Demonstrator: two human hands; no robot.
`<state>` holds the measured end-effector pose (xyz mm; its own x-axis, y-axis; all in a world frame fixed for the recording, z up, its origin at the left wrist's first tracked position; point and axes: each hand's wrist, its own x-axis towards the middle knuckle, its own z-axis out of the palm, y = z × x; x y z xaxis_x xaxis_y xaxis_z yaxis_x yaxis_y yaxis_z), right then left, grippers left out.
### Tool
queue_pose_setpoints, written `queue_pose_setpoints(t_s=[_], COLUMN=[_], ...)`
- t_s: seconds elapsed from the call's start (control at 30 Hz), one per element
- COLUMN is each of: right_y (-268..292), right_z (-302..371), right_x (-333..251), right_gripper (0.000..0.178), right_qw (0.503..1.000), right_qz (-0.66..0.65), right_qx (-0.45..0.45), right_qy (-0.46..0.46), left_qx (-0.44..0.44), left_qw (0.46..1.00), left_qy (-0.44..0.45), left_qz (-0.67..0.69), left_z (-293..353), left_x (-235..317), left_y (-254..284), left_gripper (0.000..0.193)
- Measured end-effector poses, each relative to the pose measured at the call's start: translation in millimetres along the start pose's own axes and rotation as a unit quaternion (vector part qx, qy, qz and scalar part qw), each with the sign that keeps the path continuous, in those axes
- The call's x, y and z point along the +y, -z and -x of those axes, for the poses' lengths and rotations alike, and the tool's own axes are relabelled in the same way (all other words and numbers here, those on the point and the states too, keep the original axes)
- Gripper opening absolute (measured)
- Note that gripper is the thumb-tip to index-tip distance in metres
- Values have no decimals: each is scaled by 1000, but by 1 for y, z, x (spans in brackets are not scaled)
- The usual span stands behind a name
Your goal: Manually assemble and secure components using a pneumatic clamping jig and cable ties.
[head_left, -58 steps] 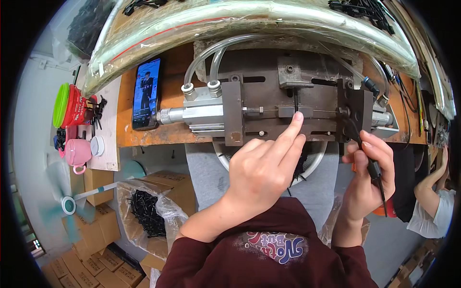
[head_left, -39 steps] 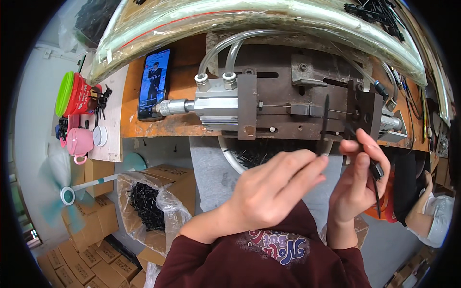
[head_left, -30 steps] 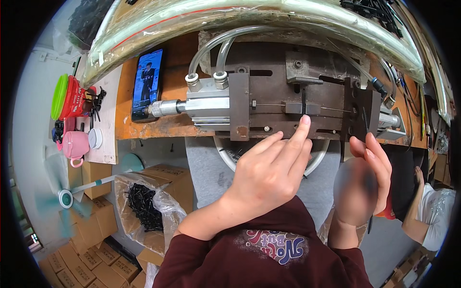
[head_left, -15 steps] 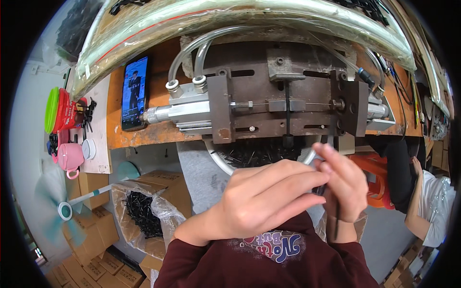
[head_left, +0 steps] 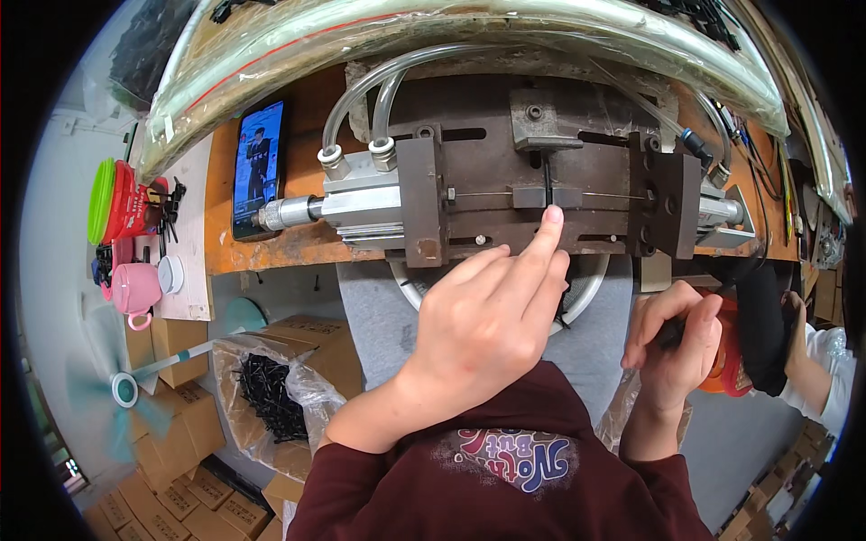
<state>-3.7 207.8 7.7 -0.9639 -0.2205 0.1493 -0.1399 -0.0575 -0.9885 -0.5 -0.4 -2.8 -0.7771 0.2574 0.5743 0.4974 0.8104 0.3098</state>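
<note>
A brown metal fixture holds a thin upright black rod in a small grey block at its middle. My left hand reaches up from below with its fingers stretched. Its index fingertip appears to touch the lower end of the rod, which the finger partly hides. Off to the right, clear of the fixture, my right hand is curled, with something dark in its palm that I cannot make out. Under the fixture, my left hand covers most of a white-rimmed round container.
Silver air cylinders with clear hoses flank the fixture. A phone lies at left beside a pink cup. A bag of black parts fills a carton, near a spinning fan. Another person's arm is at right.
My hands have separated: the left went up to the rod, the right moved rightward. The metal rods on both sides of the fixture have drawn outward, away from the grey block.
</note>
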Motion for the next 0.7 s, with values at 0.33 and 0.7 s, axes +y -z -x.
queue_pose_setpoints(t_s=[0.33, 0.7], right_y=[-21, -33], right_z=[-7, -19], right_x=[-16, -6], right_gripper=[54, 56], right_qw=[986, 997], right_qz=[164, 78], right_qx=[23, -20], right_qy=[35, 7], left_qx=[-19, -2], left_qw=[995, 973], left_qy=[13, 32], left_qz=[94, 229], left_z=[-11, -3], left_x=[5, 18], left_y=[17, 31], left_gripper=[28, 44])
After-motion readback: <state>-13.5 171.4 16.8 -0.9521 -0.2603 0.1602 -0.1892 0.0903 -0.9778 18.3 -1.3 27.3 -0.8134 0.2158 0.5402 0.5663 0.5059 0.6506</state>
